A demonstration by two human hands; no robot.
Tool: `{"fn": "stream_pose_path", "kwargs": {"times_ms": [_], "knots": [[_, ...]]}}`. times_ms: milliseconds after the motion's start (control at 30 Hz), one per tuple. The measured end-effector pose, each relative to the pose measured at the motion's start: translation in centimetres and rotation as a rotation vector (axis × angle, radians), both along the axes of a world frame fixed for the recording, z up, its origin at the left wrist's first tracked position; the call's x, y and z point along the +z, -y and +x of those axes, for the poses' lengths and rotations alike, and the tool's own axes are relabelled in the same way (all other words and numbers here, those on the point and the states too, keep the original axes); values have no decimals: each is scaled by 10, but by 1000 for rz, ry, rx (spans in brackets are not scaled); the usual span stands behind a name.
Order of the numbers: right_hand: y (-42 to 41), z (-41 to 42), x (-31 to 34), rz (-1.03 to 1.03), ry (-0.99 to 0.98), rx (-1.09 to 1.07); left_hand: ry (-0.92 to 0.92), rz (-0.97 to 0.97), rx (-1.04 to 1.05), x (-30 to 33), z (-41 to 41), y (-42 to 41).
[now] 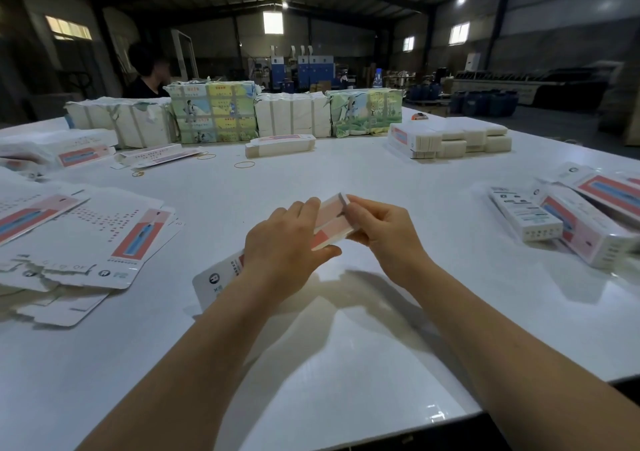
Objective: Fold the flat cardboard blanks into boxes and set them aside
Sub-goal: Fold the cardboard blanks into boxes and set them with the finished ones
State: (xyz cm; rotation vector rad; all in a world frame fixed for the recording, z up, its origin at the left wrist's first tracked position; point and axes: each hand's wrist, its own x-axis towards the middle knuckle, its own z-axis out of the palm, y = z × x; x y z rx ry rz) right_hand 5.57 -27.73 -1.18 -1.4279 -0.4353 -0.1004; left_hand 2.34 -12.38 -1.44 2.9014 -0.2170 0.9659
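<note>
A white and pink cardboard box blank [331,222] is held above the middle of the white table [346,346]. My left hand [285,242] grips its middle, thumb under and fingers over it. My right hand [382,230] pinches its far end, where a flap stands partly folded. The near white end of the blank [214,284] sticks out below my left wrist. Flat blanks [86,242] lie spread in a loose pile at the left. Folded boxes [571,222] lie in a group at the right.
Wrapped bundles [242,111] stand in a row at the table's far side, with a person seated behind them at the left. Banded stacks of blanks [450,140] sit far right, another small stack [280,145] mid-table. Rubber bands [244,164] lie loose. The table's front edge runs at lower right.
</note>
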Motion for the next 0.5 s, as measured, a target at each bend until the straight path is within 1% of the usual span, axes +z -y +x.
{"fn": "stream_pose_path", "kwargs": {"times_ms": [67,100,267,400,467,500], "knots": [[-2,-4,0,-82,99,-54,4,31,-4,-1,-1,-1],[-2,-5,0,-82,113,-73,10,36,-8,-1,-1,0],[4,-2,1,19,16,-68,40,35,-20,0,-4,1],[3,-1,1,56,-32,-35,70,115,9,2,-3,2],[1,-2,0,46,-35,-58,82,154,27,3,-2,3],[-1,-3,-1,8,-4,-93,84,159,35,2,-2,4]]}}
